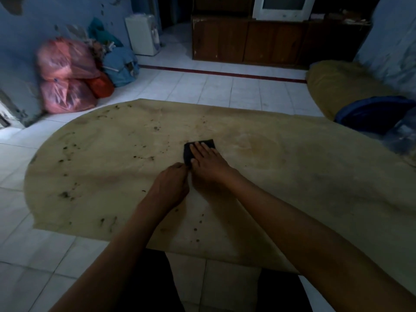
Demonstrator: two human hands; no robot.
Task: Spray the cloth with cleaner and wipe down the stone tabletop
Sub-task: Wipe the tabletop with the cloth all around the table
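Wiping step in hand — cloth (199, 147) is pressed flat mid-table (292, 176) by right hand (208, 162); left hand (172, 184) is curled beside it, apparently pinching nothing. Next — cloth swept toward leftward spots.

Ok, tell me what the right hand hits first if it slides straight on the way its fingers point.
Probably only bare tabletop; the right hand on the dark cloth points toward the far edge.
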